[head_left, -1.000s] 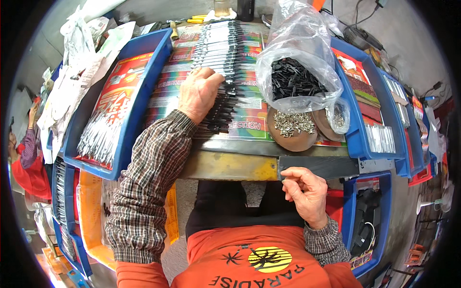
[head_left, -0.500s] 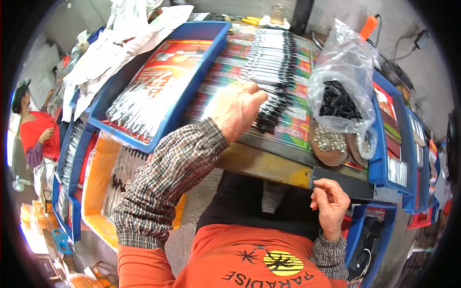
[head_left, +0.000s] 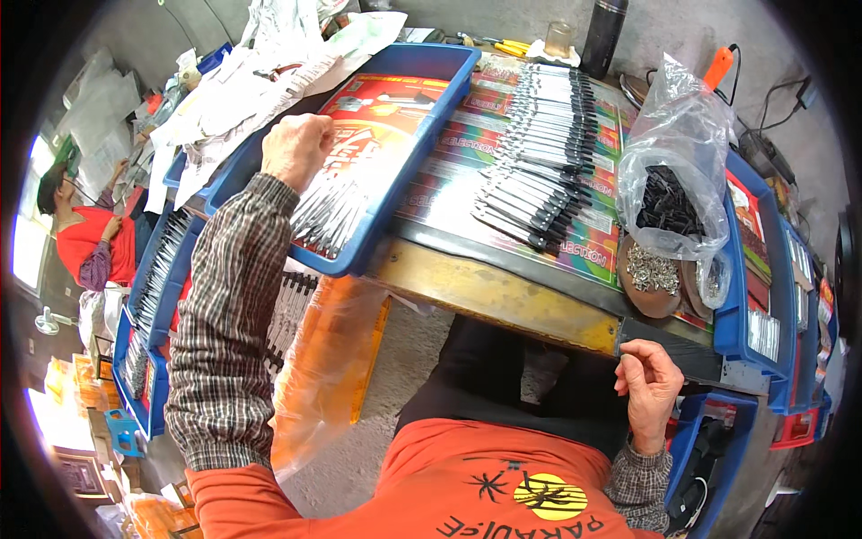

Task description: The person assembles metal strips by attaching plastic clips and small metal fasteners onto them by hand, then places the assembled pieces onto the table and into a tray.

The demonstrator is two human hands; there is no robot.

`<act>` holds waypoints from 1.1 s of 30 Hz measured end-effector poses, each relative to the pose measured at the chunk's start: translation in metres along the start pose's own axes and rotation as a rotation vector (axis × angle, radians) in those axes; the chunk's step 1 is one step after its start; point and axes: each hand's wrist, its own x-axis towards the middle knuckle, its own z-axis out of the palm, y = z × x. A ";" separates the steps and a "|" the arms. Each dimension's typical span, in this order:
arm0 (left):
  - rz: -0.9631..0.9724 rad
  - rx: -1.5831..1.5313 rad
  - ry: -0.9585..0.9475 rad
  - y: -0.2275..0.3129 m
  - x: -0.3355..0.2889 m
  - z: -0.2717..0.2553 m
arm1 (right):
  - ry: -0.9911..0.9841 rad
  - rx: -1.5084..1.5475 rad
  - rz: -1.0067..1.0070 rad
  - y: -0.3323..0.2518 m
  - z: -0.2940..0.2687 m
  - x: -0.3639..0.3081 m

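My left hand [head_left: 298, 154] is closed above the left side of a blue tray [head_left: 406, 193]. Whatever its fingers hold, if anything, is hidden. Thin white sticks with dark tips [head_left: 325, 216] lie bunched at the tray's near end on red printed paper. To the right, a long row of slim white-and-black, pen-like sticks [head_left: 549, 135] covers part of the table. Near the table's front edge, my right hand [head_left: 650, 388] has curled fingers with the thumb against the forefinger. Anything pinched there is too small to name.
A clear bag of black parts [head_left: 669, 202] stands behind a brown bowl of small silver pieces [head_left: 651, 272]. Blue trays [head_left: 734, 314] line the right. White papers [head_left: 242, 108] are heaped at the far left. Another person in red [head_left: 90, 242] sits at the left.
My left hand has moved left, from over the row of pen-like sticks to over the blue tray. My right hand keeps its place by the table edge. The view has shifted slightly.
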 end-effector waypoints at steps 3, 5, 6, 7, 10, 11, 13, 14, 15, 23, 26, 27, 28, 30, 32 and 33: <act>-0.041 0.048 -0.035 -0.031 0.008 0.013 | -0.012 -0.007 -0.009 -0.001 0.002 0.000; -0.006 0.152 -0.086 -0.040 0.016 0.025 | -0.013 -0.021 -0.013 -0.001 0.002 -0.002; -0.007 0.153 -0.085 -0.045 0.017 0.029 | -0.011 -0.018 -0.008 -0.002 0.003 -0.003; -0.023 0.163 -0.127 -0.046 0.020 0.033 | -0.005 -0.017 -0.002 -0.002 0.003 -0.003; -0.027 0.191 -0.155 -0.053 0.022 0.046 | -0.009 -0.016 0.001 -0.001 0.003 -0.002; -0.003 0.199 -0.145 -0.054 0.021 0.050 | -0.005 -0.016 0.003 -0.002 0.004 -0.002; 0.023 0.197 -0.143 -0.055 0.023 0.057 | -0.019 -0.034 -0.005 -0.005 0.003 -0.002; 0.032 0.190 -0.146 -0.055 0.024 0.059 | -0.011 -0.038 0.001 -0.005 0.003 -0.003; 0.012 0.234 -0.183 -0.054 0.026 0.062 | -0.009 -0.037 0.003 -0.005 0.003 -0.003; -0.021 0.370 -0.248 -0.043 0.029 0.057 | -0.035 -0.123 -0.070 -0.009 -0.006 -0.003; 0.043 0.335 -0.108 -0.070 0.026 0.061 | -0.018 -0.204 -0.172 -0.013 -0.022 -0.001; 0.082 0.291 -0.048 -0.086 0.027 0.070 | 0.028 -0.233 -0.158 -0.015 -0.032 0.000; 0.110 0.274 0.052 -0.099 0.029 0.079 | 0.054 -0.269 -0.190 -0.018 -0.042 0.000; 0.048 0.295 0.004 -0.117 0.037 0.088 | 0.122 -0.355 -0.274 -0.027 -0.063 0.001; 0.058 0.263 0.088 -0.122 0.040 0.097 | 0.201 -0.422 -0.265 -0.031 -0.086 0.004; 0.046 0.242 0.101 -0.117 0.040 0.098 | 0.260 -0.509 -0.363 -0.029 -0.099 0.008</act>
